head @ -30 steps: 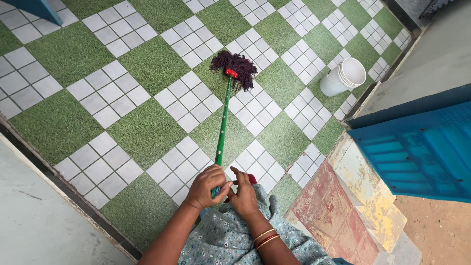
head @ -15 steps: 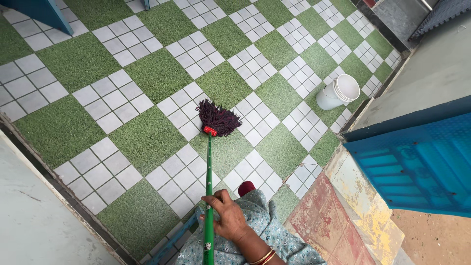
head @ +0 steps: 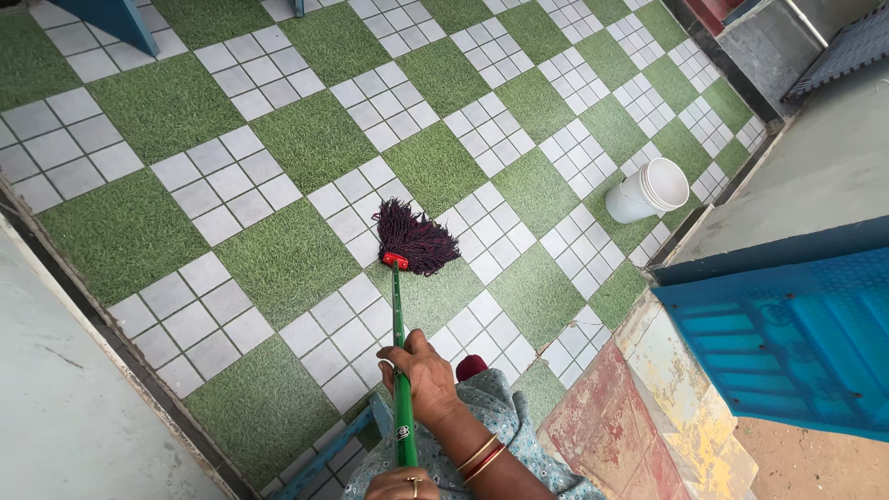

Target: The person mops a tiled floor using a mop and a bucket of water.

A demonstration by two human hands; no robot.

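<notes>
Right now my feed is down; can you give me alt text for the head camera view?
Two hands grip a green-handled mop, the right hand higher on the handle, the left hand at the bottom edge. Its dark maroon string mop head rests on a floor of green turf and white tile squares. A white plastic bucket lies tipped near a blue door.

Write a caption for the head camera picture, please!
Two hands, right hand above left hand, grip a green-handled mop on a checkered floor near a white bucket.
</notes>
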